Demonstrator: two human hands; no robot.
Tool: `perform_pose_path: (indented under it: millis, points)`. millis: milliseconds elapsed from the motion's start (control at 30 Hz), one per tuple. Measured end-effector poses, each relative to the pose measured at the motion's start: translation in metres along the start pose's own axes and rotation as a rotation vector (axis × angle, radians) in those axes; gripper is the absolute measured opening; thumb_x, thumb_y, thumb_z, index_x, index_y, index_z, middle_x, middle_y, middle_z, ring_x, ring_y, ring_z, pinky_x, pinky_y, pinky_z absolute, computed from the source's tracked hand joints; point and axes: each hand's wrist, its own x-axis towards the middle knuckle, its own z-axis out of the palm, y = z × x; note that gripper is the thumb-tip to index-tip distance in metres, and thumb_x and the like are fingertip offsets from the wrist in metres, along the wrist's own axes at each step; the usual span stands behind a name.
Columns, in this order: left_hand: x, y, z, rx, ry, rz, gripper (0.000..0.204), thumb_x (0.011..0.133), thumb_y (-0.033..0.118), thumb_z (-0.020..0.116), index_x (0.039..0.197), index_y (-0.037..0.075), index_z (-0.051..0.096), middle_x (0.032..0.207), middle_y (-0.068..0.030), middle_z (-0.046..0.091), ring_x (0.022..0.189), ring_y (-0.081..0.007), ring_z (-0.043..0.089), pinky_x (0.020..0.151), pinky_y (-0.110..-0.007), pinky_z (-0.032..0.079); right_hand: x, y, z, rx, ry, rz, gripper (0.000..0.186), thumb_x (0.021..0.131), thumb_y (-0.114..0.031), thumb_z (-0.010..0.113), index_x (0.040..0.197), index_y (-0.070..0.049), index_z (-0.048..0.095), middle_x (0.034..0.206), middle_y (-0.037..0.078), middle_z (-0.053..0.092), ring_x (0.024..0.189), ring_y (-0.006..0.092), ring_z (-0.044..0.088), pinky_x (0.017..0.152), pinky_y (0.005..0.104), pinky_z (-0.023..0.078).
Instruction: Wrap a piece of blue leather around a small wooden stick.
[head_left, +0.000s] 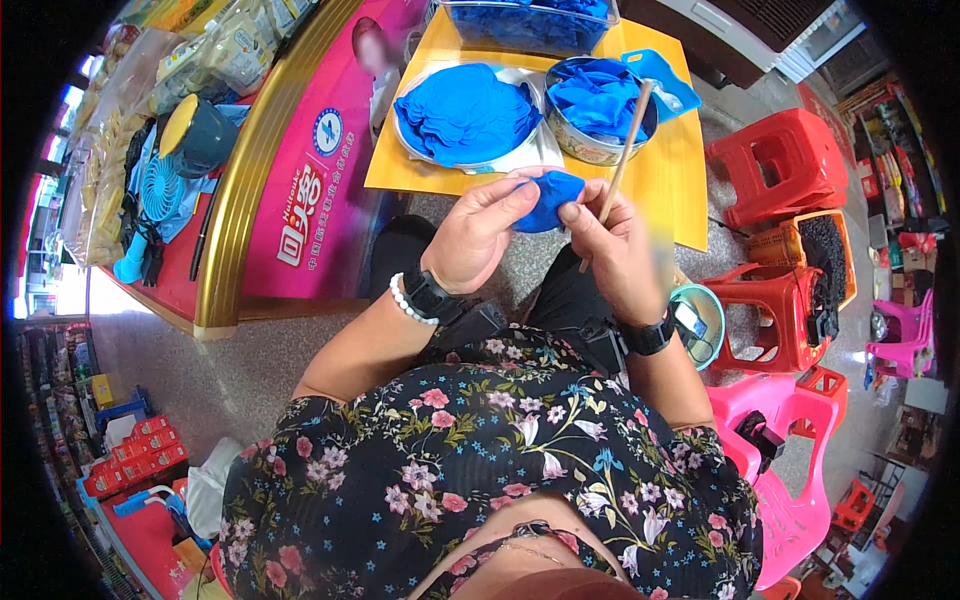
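Observation:
In the middle of the view my left hand (pixel 475 230) pinches a small round piece of blue fabric or paper (pixel 548 200) by its left side. My right hand (pixel 615 250) is closed on its other side, thumb on top, and also holds a long, thin wooden stick (pixel 631 137) that slants up past it. Just beyond them, on a yellow table (pixel 678 200), are a plate piled with flattened blue pieces (pixel 465 110), a round container of crumpled blue pieces (pixel 597 100) and a clear bin of more blue material (pixel 530 22). A blue plastic handled item (pixel 670 80) lies behind the round container.
At left stands a pink counter (pixel 270 230) with a gold edge, carrying packages, a small fan (pixel 160 188) and a dark yellow-topped container (pixel 200 135). At right are red stools (pixel 765 160), a pink chair (pixel 790 520) and a pale blue bucket (pixel 700 320). Shelves line both far sides.

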Motion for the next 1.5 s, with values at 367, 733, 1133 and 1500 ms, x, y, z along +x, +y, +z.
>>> perform_pose_path:
  millis: [367, 733, 1133, 1500]
  points:
    - [-0.001, -0.003, 0.003, 0.166, -0.116, -0.074, 0.040, 0.094, 0.017, 0.050, 0.129, -0.002, 0.043, 0.129, -0.0070, 0.046, 0.105, -0.0109, 0.053, 0.092, -0.025, 0.041, 0.000, 0.012, -0.009, -0.210, -0.030, -0.114, 0.015, 0.082, -0.008, 0.068, 0.078, -0.006, 0.053, 0.073, -0.005, 0.053, 0.065, 0.0021, 0.047, 0.058, 0.0177, 0.038]
    - [-0.006, 0.002, 0.001, 0.560, -0.306, 0.050, 0.022, 0.091, 0.018, 0.056, 0.086, -0.001, 0.065, 0.092, -0.0014, 0.060, 0.082, -0.0092, 0.054, 0.073, -0.024, 0.042, 0.003, -0.006, -0.013, 0.239, 0.093, 0.047, 0.012, 0.087, -0.015, 0.062, 0.082, -0.010, 0.053, 0.060, -0.008, 0.043, 0.047, 0.0017, 0.033, 0.043, 0.0184, 0.024]
    - [-0.010, -0.004, 0.003, 0.852, -0.473, -0.213, 0.021, 0.085, 0.022, 0.064, 0.079, 0.001, 0.065, 0.065, -0.0008, 0.061, 0.059, -0.0093, 0.054, 0.058, -0.025, 0.044, 0.008, 0.011, -0.014, 0.111, -0.082, 0.168, 0.013, 0.089, -0.019, 0.061, 0.086, -0.007, 0.057, 0.071, -0.005, 0.054, 0.061, 0.0023, 0.047, 0.054, 0.0174, 0.037]
    - [-0.003, -0.011, -0.010, 0.579, -0.012, 0.108, 0.027, 0.095, 0.026, 0.050, 0.104, 0.004, 0.063, 0.091, -0.0011, 0.064, 0.083, -0.0075, 0.057, 0.078, -0.024, 0.046, 0.001, 0.012, -0.019, 0.220, -0.062, 0.179, 0.021, 0.093, -0.024, 0.053, 0.098, -0.004, 0.058, 0.073, -0.003, 0.054, 0.048, 0.0018, 0.033, 0.044, 0.0181, 0.024]
